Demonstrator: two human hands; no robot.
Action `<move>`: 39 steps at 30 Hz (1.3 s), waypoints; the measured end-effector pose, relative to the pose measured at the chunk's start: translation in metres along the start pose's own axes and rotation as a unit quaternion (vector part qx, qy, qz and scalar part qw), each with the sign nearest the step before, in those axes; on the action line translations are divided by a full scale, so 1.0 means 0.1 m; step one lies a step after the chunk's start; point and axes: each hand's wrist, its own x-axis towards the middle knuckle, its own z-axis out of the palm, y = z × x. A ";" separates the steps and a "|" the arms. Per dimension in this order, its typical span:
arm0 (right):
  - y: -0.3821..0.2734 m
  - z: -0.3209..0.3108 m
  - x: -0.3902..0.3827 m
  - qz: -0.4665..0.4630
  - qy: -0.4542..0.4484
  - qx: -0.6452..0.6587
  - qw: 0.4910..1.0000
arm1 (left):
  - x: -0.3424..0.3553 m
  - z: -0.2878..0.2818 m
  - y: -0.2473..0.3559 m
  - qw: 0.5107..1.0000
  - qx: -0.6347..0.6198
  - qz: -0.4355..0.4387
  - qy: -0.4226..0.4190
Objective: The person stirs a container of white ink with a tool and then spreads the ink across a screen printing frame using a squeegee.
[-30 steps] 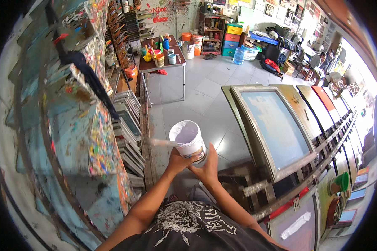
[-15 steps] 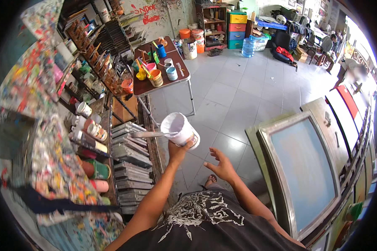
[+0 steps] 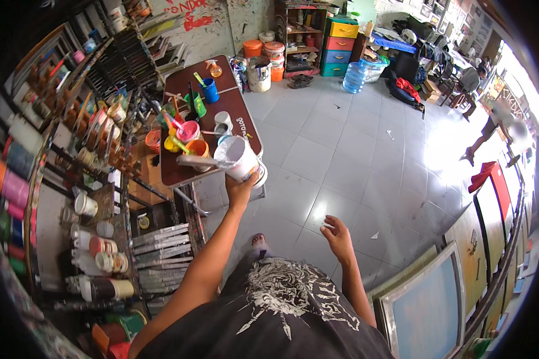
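Workshop w/ grey tiled floor point(image 3: 305, 164). White round plastic tub point(image 3: 248, 160), pale coating inside, is in L hand point(image 3: 239, 190), tilted, mouth toward upper L. L fingers wrapped around lower side of tub, firm-looking grip; pads' exact contact hidden. Flat grey-brown stick-like tool point(image 3: 196, 161) lies across tub mouth, one end inside, other sticking out L. R hand point(image 3: 338, 236) well apart from tub, over floor, fingers loosely spread & slightly bent.

Tub overlaps near edge of dark-brown folding table w/ metal legs point(image 3: 233, 105) in view; can't tell if above it or just short. On table: orange pot point(image 3: 199, 149) nearest tool, pink pot point(image 3: 188, 131), green cup point(image 3: 196, 107), blue cup point(image 3: 210, 93), some w/ handles sticking up.

Lower L: stacked grey frames point(image 3: 161, 251), beside shelf w/ bottles & jars. Lower R: big silver-edged frame w/ blue-grey panel point(image 3: 428, 302), leaning.
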 end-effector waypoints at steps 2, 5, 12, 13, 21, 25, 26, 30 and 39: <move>0.02 -0.05 0.44 0.011 0.037 0.012 0.999 | 0.57 0.19 -0.28 0.999 -0.031 -0.029 -0.018; 0.28 -0.25 1.09 0.063 0.080 0.037 0.994 | 1.41 0.51 -0.58 1.000 -0.007 0.023 0.003; 1.21 -1.18 2.48 0.247 0.135 -0.009 0.960 | 3.08 0.92 -1.47 0.988 0.129 0.014 0.088; 1.32 -1.35 2.69 0.267 0.134 -0.030 0.954 | 3.29 0.95 -1.64 0.982 0.147 0.024 0.119; 0.74 -2.37 5.28 0.222 0.036 -0.223 0.948 | 4.71 0.93 -2.48 0.949 0.240 -0.025 0.201; 0.06 -2.31 6.76 0.115 -0.053 -0.376 0.918 | 5.36 0.99 -2.67 0.941 0.228 -0.061 0.242; -0.11 -2.21 7.12 0.082 -0.072 -0.410 0.905 | 5.53 0.95 -2.82 0.937 0.218 -0.053 0.268; -0.45 -1.78 8.28 0.045 -0.135 -0.461 0.876 | 6.23 0.81 -3.37 0.913 0.218 -0.021 0.344; -0.91 -1.16 9.94 0.123 -0.257 -0.510 0.812 | 7.39 0.18 -4.36 0.860 0.264 -0.101 0.424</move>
